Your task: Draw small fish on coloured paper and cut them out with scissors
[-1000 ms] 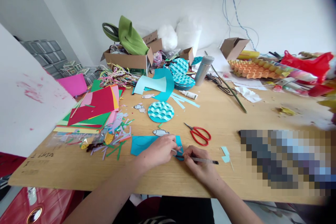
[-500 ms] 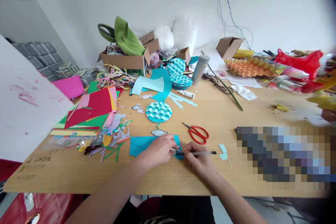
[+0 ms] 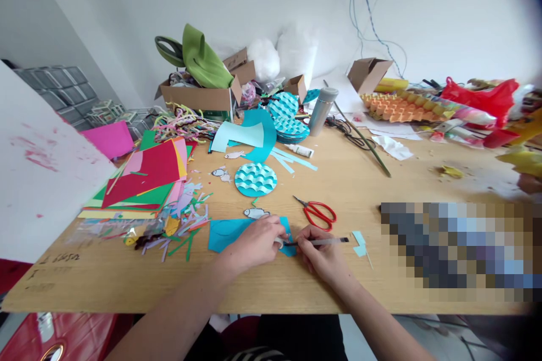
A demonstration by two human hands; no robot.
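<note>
right hand [image 3: 315, 249] pinches the pen [image 3: 330, 241], so press the blue paper [image 3: 228, 232] flat beside that grip; left hand's [image 3: 259, 240] pinch, can't tell.

A pale, plain wall [image 3: 262, 0] stands behind the light wood tabletop [image 3: 199, 287], evenly lit in soft light. Blue cables [image 3: 369, 8] hang down it toward the tabletop's far edge. Grey bins [image 3: 63, 87] are stacked beyond the far left corner. Below the near left corner, a glossy red stool [image 3: 84, 333] shows in part.
</note>
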